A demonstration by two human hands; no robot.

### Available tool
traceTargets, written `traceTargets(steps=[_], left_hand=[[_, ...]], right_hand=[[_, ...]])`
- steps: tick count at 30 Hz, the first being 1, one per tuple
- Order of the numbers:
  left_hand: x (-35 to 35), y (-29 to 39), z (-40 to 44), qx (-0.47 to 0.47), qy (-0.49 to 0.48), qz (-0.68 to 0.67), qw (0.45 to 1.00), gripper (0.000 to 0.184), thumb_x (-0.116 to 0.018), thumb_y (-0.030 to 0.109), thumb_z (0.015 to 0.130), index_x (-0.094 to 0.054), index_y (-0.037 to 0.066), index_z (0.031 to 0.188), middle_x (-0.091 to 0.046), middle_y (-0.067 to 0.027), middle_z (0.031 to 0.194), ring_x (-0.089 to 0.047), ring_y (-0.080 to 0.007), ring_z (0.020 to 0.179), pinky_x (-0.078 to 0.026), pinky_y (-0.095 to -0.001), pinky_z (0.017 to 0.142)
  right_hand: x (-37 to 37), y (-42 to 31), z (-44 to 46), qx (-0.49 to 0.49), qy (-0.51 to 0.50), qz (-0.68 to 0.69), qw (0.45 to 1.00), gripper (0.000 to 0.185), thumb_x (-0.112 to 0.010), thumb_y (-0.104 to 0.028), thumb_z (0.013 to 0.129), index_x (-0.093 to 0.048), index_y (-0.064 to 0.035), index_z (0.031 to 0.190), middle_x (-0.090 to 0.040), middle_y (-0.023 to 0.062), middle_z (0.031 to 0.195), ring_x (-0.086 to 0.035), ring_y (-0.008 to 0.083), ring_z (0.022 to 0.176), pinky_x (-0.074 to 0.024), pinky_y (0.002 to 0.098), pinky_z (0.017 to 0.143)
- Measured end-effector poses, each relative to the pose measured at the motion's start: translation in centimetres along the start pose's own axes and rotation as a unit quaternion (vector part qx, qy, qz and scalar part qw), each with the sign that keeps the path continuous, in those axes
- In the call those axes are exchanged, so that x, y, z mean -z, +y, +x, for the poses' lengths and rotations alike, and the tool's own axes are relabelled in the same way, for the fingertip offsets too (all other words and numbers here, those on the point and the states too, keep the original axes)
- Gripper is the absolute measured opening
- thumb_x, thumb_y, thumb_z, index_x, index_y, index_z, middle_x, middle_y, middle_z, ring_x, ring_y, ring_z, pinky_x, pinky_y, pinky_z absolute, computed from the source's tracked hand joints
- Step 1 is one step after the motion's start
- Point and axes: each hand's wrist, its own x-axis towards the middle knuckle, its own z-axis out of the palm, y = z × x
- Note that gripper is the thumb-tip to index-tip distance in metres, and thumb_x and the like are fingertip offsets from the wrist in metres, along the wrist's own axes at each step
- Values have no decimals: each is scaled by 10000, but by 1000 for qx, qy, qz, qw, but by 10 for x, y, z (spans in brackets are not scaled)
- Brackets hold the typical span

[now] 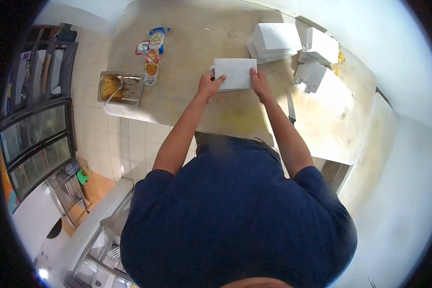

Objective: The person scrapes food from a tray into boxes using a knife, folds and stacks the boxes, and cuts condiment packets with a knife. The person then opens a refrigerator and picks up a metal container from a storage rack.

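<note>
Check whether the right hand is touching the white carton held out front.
Touching. The head view shows the right hand at the right edge of the white carton, thumb over its top.

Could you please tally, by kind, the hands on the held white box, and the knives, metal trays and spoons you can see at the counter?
Hands on the white box: 2 (left hand, right hand)
Knife: 1
Metal tray: 1
Spoon: 1
Total: 5
</note>
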Motion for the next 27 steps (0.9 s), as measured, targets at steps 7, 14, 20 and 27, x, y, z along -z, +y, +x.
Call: traceTargets(steps=[7, 14, 20, 27], left_hand=[[3, -9, 14, 74, 49, -60, 994, 692, -813, 331, 781, -515, -15, 1300, -661, -136, 1157, -655, -205, 958, -519, -343, 851], [-9, -25, 31, 81, -41, -145, 985, 833, -830, 450, 747, -461, -16, 1331, -616, -167, 1241, -624, -244, 1092, -509, -364, 920], [33, -41, 6, 89, 8, -139, 986, 754, -779, 475, 798, -517, 24, 1342, -630, -136, 1255, -612, -232, 1121, -474, -365, 963], [124, -83, -32, 94, 40, -182, 978, 745, -816, 421, 768, -517, 20, 1321, -644, -121, 1216, -636, -224, 1086, -513, -344, 913]], right_hand=[[-6, 47, 34, -18, -52, 41, 998, 572, -496, -463, 986, -550, 13, 1299, -643, 159, 1193, -591, 277, 1093, -433, 383, 960], [-11, 5, 13, -166, -96, 102, 976, 758, -518, -571, 956, -437, 37, 1402, -537, 148, 1363, -517, 237, 1217, -369, 360, 1047], [-53, 13, 9, -142, -185, 132, 963, 788, -502, -613, 948, -457, 51, 1371, -575, 115, 1284, -541, 213, 1136, -395, 329, 993], [-147, -3, -19, -142, -239, 114, 954, 703, -456, -550, 995, -455, 45, 1370, -586, 116, 1255, -552, 191, 1140, -411, 333, 1018]])
